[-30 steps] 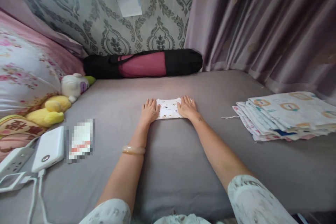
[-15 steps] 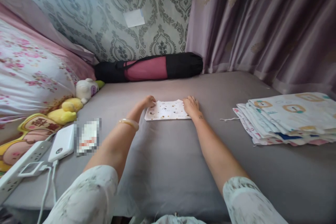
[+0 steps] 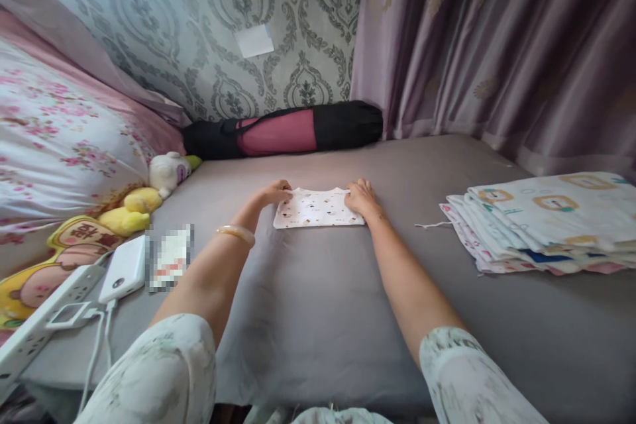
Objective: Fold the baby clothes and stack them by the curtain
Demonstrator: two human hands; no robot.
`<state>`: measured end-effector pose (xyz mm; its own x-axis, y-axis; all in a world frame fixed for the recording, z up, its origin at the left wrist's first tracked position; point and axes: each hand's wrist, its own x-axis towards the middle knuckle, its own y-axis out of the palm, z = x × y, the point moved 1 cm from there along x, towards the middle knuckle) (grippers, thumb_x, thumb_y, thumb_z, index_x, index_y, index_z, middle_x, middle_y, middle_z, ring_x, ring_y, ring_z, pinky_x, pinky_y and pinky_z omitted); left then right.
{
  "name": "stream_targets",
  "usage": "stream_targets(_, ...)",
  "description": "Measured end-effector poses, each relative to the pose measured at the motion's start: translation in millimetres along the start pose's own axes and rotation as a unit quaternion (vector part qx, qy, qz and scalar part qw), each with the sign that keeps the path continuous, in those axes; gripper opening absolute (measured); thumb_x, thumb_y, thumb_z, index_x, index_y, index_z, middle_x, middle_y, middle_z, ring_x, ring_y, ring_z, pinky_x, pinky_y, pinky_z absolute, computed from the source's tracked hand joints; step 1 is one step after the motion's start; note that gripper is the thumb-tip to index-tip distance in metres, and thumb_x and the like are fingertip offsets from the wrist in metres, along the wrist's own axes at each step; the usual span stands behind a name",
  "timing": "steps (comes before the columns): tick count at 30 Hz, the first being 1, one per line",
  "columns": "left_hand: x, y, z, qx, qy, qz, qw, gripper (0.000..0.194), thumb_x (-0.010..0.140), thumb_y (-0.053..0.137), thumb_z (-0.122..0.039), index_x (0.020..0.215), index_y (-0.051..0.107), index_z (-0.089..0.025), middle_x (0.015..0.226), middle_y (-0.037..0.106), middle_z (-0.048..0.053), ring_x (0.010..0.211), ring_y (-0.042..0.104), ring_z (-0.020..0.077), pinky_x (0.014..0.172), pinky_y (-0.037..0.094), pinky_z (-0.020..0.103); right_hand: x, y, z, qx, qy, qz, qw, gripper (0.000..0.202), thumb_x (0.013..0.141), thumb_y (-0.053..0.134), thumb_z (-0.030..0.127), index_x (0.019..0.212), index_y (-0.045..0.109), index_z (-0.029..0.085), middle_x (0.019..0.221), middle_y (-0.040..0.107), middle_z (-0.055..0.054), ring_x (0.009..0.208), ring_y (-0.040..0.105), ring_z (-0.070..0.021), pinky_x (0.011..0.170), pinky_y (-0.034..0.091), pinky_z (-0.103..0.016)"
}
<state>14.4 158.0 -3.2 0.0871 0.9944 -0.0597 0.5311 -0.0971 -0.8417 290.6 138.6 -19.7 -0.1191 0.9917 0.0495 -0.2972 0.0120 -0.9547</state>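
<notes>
A small white garment (image 3: 320, 207) with a scattered print lies folded into a flat rectangle on the grey bed sheet (image 3: 308, 305). Its curved, neckline-like edge faces away from me. At its far left corner, my left hand (image 3: 278, 192) pinches the fabric, a pale bangle on that forearm. My right hand (image 3: 361, 199) grips the far right corner, thumb toward the cloth, with part of that side hidden under it.
A stack of folded printed cloths (image 3: 551, 222) lies to the right, a white string (image 3: 432, 225) beside it. Plush toys (image 3: 124, 215), a power bank (image 3: 124, 268) and a power strip (image 3: 54, 308) line the left. A black-and-pink long bag (image 3: 283, 129) rests along the wall.
My left hand has shifted slightly left and its wrist lies flatter at the garment's corner. The right hand stays nearly where it was. The view has shifted a little.
</notes>
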Motion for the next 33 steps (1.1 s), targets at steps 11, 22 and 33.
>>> stream_targets(11,-36.2,-46.4,-21.9,-0.128,0.051,0.017,0.99,0.027,0.069,0.069,-0.03,0.094,0.072,-0.02,0.071,0.067,0.001,0.069,0.064,0.0168,0.066,0.05,0.027,1.1,-46.1,-10.8,0.112,-0.038,0.005,0.993,0.024,0.079,0.058,0.016,0.101,0.068,0.02,0.099,0.07,-0.006,0.088,0.063,-0.0189,0.07,0.043,-0.025)
stream_targets(22,-49.0,-50.0,-30.0,-0.015,0.159,-0.23,0.96,0.021,0.079,0.054,-0.018,0.094,0.07,-0.019,0.089,0.071,0.005,0.082,0.062,0.0178,0.082,0.048,0.03,-2.1,-67.9,-8.8,0.126,-0.202,-0.146,0.96,0.036,0.081,0.046,0.003,0.101,0.071,0.019,0.11,0.067,-0.007,0.107,0.055,-0.0201,0.095,0.038,-0.029)
stream_targets(33,-93.8,4.9,4.7,0.168,0.188,-0.052,0.966,0.036,0.072,0.045,-0.009,0.096,0.068,-0.022,0.104,0.071,0.005,0.103,0.062,0.0223,0.104,0.033,0.045,-13.0,-53.4,-11.2,0.088,-0.169,0.266,0.945,0.044,0.065,0.057,0.002,0.1,0.075,0.021,0.089,0.071,0.001,0.075,0.059,-0.0128,0.062,0.039,-0.019)
